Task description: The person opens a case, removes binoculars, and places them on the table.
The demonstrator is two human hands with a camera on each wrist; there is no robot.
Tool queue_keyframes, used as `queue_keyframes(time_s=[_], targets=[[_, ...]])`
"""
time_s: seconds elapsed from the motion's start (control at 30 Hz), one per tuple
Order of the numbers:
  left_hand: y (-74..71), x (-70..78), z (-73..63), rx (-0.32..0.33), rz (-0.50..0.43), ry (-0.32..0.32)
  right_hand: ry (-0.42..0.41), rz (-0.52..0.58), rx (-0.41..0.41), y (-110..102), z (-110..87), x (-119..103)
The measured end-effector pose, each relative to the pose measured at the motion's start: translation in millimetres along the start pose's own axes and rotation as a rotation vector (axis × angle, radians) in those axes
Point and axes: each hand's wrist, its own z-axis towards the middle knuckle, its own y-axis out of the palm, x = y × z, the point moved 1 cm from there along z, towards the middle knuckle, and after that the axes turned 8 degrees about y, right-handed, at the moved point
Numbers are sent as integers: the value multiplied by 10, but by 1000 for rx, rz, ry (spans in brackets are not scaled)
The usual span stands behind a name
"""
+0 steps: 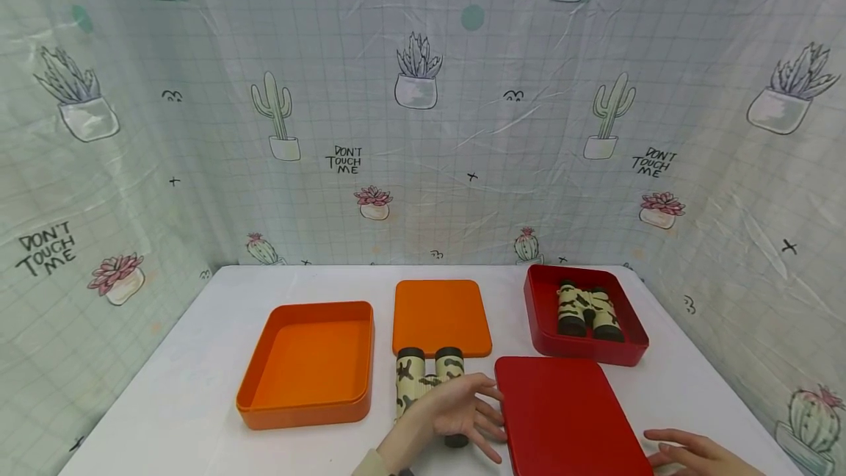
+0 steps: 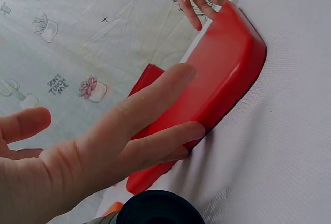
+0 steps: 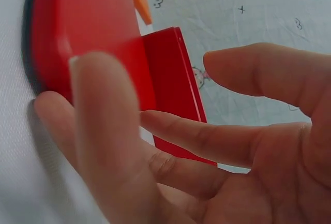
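Observation:
A red lid (image 1: pixel 562 410) lies on the white table between the two hands. At its left edge is my left hand (image 1: pixel 456 410), fingers spread and fairly straight, fingertips right at the side. My right hand (image 1: pixel 700 454) is at the opposite edge with loosely bent, parted fingers; part of it is cut off by the frame. In the right wrist view, its fingertips overlap the lid's side (image 3: pixel 98 17). Camouflage binoculars (image 1: pixel 410 369) lie under and behind my left wrist, partly hidden by it. Behind the lid, a red box (image 1: pixel 588 347) holds another pair of camouflage binoculars (image 1: pixel 571 307).
An orange box (image 1: pixel 360 406) with nothing inside stands on the left of the white table (image 1: pixel 185 388). An orange lid (image 1: pixel 441 314) lies flat behind the nearer binoculars. A cactus-print curtain (image 1: pixel 463 131) surrounds the table's back and sides.

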Motion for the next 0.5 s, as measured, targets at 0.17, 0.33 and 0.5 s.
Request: queue_keyframes(time_s=[0.17,0.33,0.5], targets=[[-1,4,0,15,-6,-5,14,-22,36,3,-1,-11],[-14,-10,32,61,23,36,3,-21,35,-7,-24,-26],[26,38,42,147,162,162,-4,-119,135,-45,-39,-127]])
